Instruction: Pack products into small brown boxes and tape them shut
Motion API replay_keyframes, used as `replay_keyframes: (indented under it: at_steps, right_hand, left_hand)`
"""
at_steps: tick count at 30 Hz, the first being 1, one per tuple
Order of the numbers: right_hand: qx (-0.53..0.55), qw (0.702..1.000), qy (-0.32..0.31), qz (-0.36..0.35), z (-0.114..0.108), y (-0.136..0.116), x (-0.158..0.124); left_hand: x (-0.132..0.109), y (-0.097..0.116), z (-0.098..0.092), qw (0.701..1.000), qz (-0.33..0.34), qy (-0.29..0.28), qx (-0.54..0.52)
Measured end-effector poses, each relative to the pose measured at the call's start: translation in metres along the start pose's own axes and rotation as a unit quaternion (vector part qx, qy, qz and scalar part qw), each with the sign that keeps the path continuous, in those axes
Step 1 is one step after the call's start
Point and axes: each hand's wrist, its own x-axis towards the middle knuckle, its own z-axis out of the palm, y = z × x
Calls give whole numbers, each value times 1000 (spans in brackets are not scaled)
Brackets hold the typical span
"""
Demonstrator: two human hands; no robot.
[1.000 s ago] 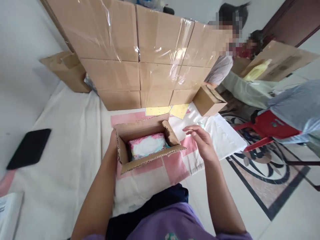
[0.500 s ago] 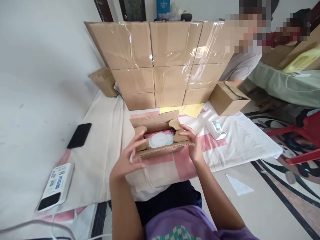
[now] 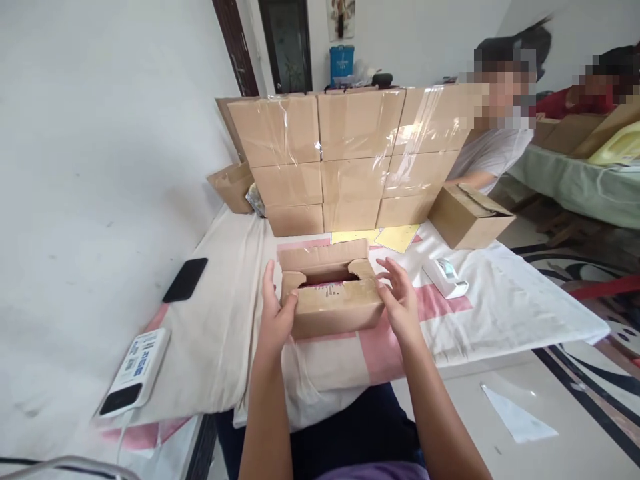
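An opened cardboard box (image 3: pixel 337 321) sits on the cloth-covered table in front of me. Its front flap (image 3: pixel 345 298) leans inward over the opening, while the back flap (image 3: pixel 325 252) stands up. A strip of the pink item (image 3: pixel 325 285) inside shows behind the front flap; the rest is hidden. My left hand (image 3: pixel 277 310) is open at the box's left side, thumb on the flap's left end and fingers stretched upward. At the right end, my right hand (image 3: pixel 401 297) has its thumb against the flap's corner and its fingers spread apart.
Stacked taped cartons (image 3: pixel 350 160) form a wall behind the box. A tape dispenser (image 3: pixel 445 277) and a closed carton (image 3: pixel 470 217) are on the right. Yellow sheets (image 3: pixel 397 237) lie at the back. A black phone (image 3: pixel 185 280) and a white power device (image 3: pixel 135 370) lie left. A person (image 3: pixel 500 137) sits beyond.
The front flap has swung up and inward, covering most of the pink item. Both hands have shifted to the box's ends with thumbs on that flap. The camera view has tilted up.
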Motion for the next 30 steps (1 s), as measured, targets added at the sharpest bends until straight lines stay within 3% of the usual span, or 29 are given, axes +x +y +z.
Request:
replay_keyframes:
  at_steps: [3,7,13,21,23,25,28,30]
  right_hand:
    - [18,998,-60,-9,1,-2,15]
    - [0,997,-69,-33,2,-2,20]
    - [-71,990,-63,-107,2,6,4]
    - [-106,984,-101,-104,1,15,-26]
    - [-132,979,-122,-98,-11,21,-37]
    - [-185,973,-99,-90,-30,31,-47]
    - [-296,950,12,-94,-75,47,-51]
    - [-342,932,90,-84,-110,54,-41]
  left_hand:
    - [10,-5,-4,998,-19,-51,-17]
    - [12,-13,-12,999,15,-10,50]
    - [2,-7,-18,974,115,-52,191]
    - [-3,-15,-22,947,241,-40,209]
    - [-4,-21,-23,941,269,-18,206]
    - [-3,-26,-25,937,282,-1,208]
    - [-6,-28,-26,938,275,-8,210]
    - [-19,-21,-17,935,287,30,205]
